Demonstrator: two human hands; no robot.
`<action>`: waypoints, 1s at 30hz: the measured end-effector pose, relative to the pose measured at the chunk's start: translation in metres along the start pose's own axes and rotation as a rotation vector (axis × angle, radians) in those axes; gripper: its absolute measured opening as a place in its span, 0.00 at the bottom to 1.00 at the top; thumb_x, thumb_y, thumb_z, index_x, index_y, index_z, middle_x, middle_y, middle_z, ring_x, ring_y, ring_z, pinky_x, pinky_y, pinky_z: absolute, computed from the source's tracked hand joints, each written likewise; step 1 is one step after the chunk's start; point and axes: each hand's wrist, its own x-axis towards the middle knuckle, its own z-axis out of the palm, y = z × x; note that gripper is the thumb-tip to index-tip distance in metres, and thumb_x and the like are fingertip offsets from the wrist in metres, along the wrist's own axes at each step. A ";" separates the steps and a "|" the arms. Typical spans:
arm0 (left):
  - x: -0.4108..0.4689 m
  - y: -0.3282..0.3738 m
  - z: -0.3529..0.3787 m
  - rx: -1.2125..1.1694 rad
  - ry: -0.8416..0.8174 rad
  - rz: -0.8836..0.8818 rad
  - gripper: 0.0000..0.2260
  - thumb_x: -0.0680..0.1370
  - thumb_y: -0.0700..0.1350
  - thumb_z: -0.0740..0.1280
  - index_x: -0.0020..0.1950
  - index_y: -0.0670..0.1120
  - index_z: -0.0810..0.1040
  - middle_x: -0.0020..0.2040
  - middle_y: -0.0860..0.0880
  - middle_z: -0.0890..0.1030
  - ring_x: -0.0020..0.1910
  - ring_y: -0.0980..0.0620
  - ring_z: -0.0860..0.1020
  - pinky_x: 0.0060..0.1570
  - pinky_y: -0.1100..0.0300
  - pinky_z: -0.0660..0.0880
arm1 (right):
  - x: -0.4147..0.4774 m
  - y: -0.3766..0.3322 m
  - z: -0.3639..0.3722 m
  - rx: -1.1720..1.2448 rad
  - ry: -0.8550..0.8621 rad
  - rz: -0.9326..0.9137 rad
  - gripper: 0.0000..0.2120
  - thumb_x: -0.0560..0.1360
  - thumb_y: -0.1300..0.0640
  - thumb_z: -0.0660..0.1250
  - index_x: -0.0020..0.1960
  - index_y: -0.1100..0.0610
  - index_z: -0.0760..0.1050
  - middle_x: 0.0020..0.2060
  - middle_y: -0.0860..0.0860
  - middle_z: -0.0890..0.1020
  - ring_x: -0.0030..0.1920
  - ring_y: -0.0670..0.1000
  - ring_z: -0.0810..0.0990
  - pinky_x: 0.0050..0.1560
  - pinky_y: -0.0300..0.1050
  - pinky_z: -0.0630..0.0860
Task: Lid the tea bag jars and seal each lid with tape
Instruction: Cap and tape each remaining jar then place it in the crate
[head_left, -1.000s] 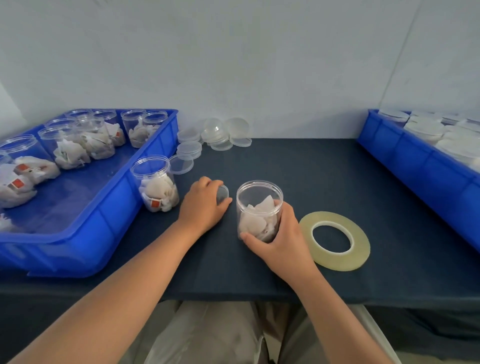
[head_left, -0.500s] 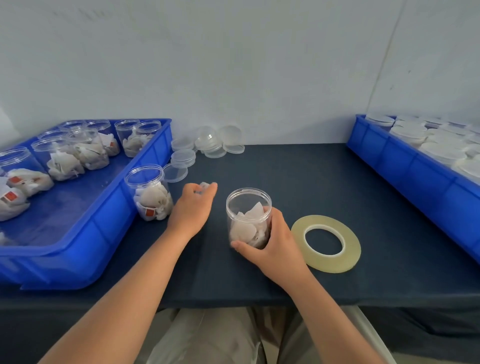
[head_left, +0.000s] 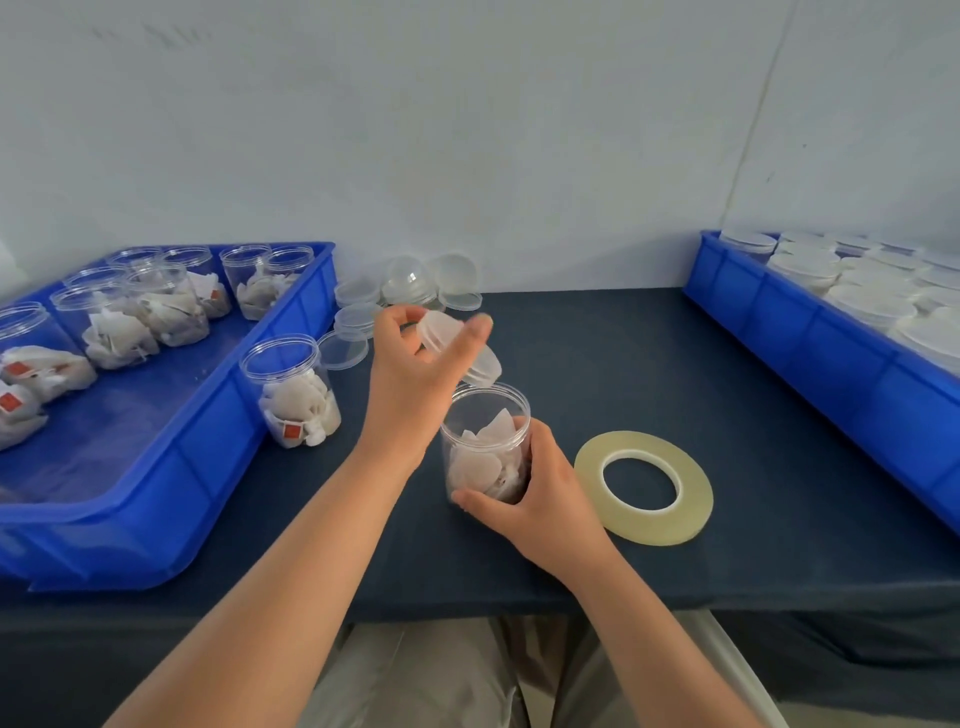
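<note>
A clear jar of tea bags (head_left: 485, 441) stands open-topped on the dark table, and my right hand (head_left: 524, 488) grips its lower side. My left hand (head_left: 415, 374) holds a clear lid (head_left: 457, 345) tilted in the air just above and behind the jar's mouth. A flat roll of clear tape (head_left: 644, 486) lies on the table right of the jar. Another open jar of tea bags (head_left: 293, 389) stands to the left, beside the blue tray.
A blue tray (head_left: 171, 467) at the left holds several open jars of tea bags. Loose clear lids (head_left: 410, 286) are piled at the back by the wall. A second blue tray (head_left: 810, 343) at the right holds several lidded jars.
My left hand has picked a lid up from the table and raised it toward the jar's mouth. My right hand stays on the jar.
</note>
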 end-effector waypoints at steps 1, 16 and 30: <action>-0.005 -0.002 -0.001 0.069 -0.040 0.033 0.28 0.66 0.69 0.76 0.60 0.61 0.73 0.52 0.67 0.81 0.51 0.70 0.80 0.46 0.74 0.75 | 0.000 0.001 0.000 0.011 0.002 -0.002 0.37 0.65 0.31 0.80 0.66 0.35 0.64 0.59 0.31 0.77 0.60 0.37 0.78 0.57 0.41 0.82; -0.013 0.027 -0.028 0.976 -0.772 0.075 0.35 0.76 0.76 0.59 0.81 0.69 0.59 0.80 0.63 0.62 0.79 0.59 0.64 0.71 0.55 0.67 | 0.000 0.002 0.004 -0.023 0.035 -0.060 0.31 0.66 0.32 0.79 0.62 0.33 0.65 0.55 0.33 0.78 0.56 0.40 0.79 0.51 0.44 0.82; -0.040 0.013 0.029 1.316 -0.543 0.338 0.28 0.78 0.74 0.56 0.70 0.58 0.73 0.66 0.54 0.74 0.65 0.47 0.72 0.53 0.49 0.69 | 0.011 0.008 0.013 -0.152 0.068 -0.165 0.24 0.71 0.39 0.73 0.63 0.38 0.70 0.54 0.30 0.74 0.54 0.36 0.77 0.40 0.31 0.76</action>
